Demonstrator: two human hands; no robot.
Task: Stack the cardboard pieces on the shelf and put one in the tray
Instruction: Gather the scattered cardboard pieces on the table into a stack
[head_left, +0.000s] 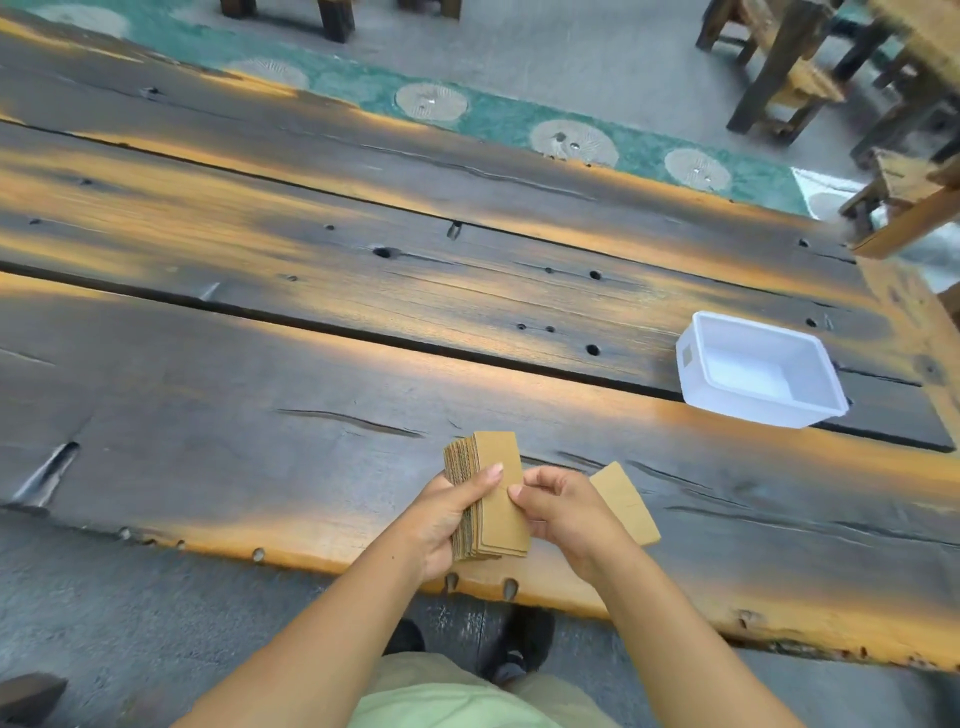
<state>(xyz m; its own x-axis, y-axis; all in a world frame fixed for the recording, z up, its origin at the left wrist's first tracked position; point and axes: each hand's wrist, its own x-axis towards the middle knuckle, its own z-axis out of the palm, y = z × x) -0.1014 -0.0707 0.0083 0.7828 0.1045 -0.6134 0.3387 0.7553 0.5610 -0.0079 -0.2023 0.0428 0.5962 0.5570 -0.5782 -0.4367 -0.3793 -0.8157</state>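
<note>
A stack of brown cardboard pieces (496, 467) is gripped in my left hand (447, 519), thumb across its top, just above the near edge of the dark wooden table (311, 364). My right hand (563, 512) pinches the right edge of the top piece with thumb and fingers. One loose cardboard piece (626, 506) lies flat on the table, partly hidden behind my right hand. A white plastic tray (698, 364) stands empty on the table to the far right, well apart from both hands.
The table has long cracks, gaps between planks and several holes. Wooden benches and table legs (779, 67) stand beyond the far edge on the right. A green mat (493, 119) lies on the grey floor. My feet show under the near edge.
</note>
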